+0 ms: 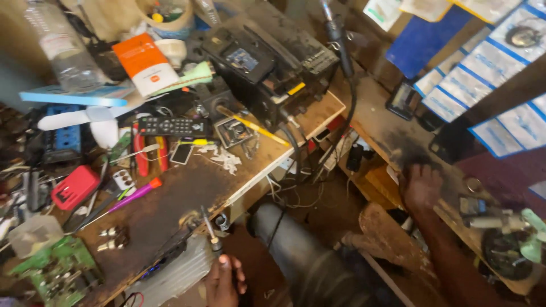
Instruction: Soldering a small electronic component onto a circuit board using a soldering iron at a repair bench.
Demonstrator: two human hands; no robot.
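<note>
While I look down from the head camera, my left hand (223, 279) sits at the bottom edge of the frame, its fingers curled tight around the dark handle of a screwdriver (209, 230). The shaft rises from that fist and tilts slightly left, its tip at the front edge of the wooden workbench (187, 187), just beside a silver finned unit (176, 274) that lies at the bench edge.

My right hand (421, 186) is well apart, to the right, laid palm-down on a second, darker wooden surface (392, 136). Its fingers rest flat and slightly spread; it holds nothing. Near it, further right, stands a small fan with pale green blades (526, 236).

Bench contents, left to right:
- a green circuit board (54, 270) at the lower left corner;
- a red boxy device (74, 186);
- a pen-like tool with a purple body and orange tip (136, 194), lying flat;
- a black remote control (173, 126);
- an orange-and-white box (145, 62) near a clear plastic bottle (60, 45);
- a large black electronic chassis (267, 62) at the far corner, with a yellow-handled tool (259, 129) just before it.

Between the two surfaces, cables hang down above my grey trouser leg (296, 256).
</note>
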